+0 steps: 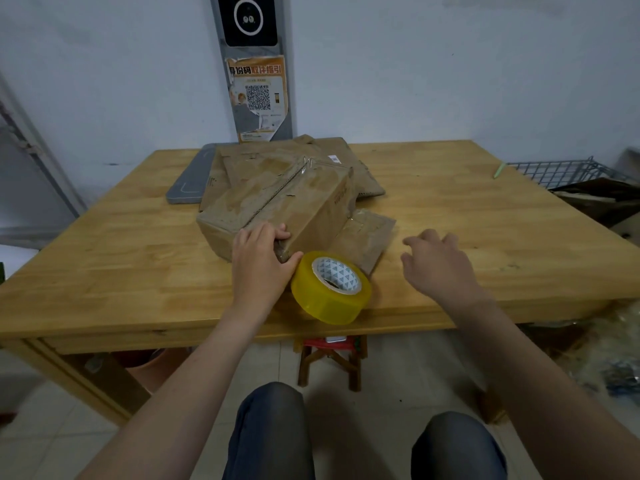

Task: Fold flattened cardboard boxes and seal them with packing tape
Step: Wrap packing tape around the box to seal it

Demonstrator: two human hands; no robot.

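Observation:
A folded-up brown cardboard box point(277, 206) sits mid-table with clear tape along its top seam. My left hand point(258, 263) lies against its near corner, fingers over the top edge, thumb along the taped front. A yellow roll of packing tape point(330, 287) lies tilted near the table's front edge, right beside that hand. My right hand point(438, 263) hovers over the table to the right of the roll, fingers loosely spread, holding nothing. Flattened cardboard boxes point(363, 174) lie behind the box, and another flat piece point(367, 237) lies under its right side.
The wooden table point(467, 209) backs onto a white wall. A grey flat device point(188, 183) lies at the back left. A wire rack point(561, 169) with a green pen stands off the right edge. A small red-topped stool point(330, 358) stands under the table, by my knees.

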